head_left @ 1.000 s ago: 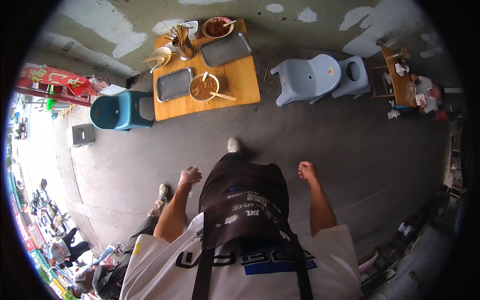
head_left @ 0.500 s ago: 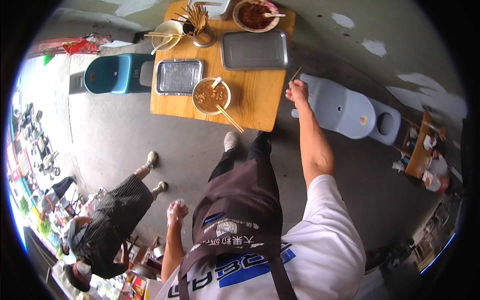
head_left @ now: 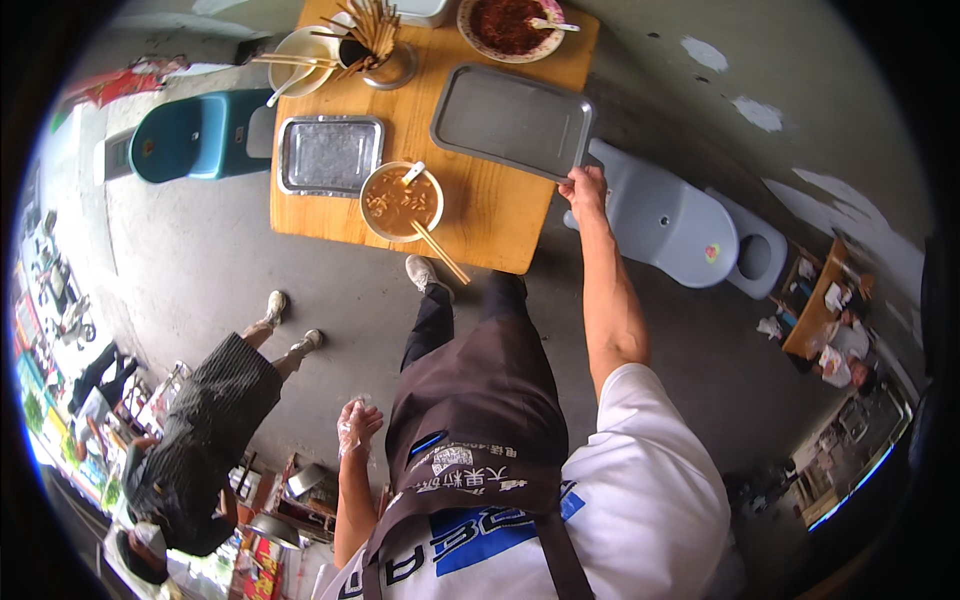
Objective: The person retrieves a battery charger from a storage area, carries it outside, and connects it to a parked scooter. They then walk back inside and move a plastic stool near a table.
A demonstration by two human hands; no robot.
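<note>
My right hand (head_left: 585, 188) grips the near right corner of a large grey metal tray (head_left: 512, 118), which sticks out past the table's right edge. Low on the left, beside my apron, my left hand (head_left: 358, 425) is wrapped in thin clear plastic, fingers curled in; what it holds, if anything, I cannot make out. On the wooden table (head_left: 480, 222) a bowl of brown soup (head_left: 402, 203) has a white spoon in it and chopsticks (head_left: 440, 252) over its rim. A smaller silver tray (head_left: 330, 155) lies left of the bowl.
At the back stand a holder of chopsticks (head_left: 375, 45), a pale bowl (head_left: 303, 62) and a bowl of red chili (head_left: 510, 27). A grey plastic chair (head_left: 660, 215) is on the right, a teal one (head_left: 195, 135) on the left. Another person (head_left: 215, 425) is at the lower left.
My right hand, which held a thin brown stick beside the table, has taken the large tray's corner. The tray has turned and shifted right. The stick no longer shows.
</note>
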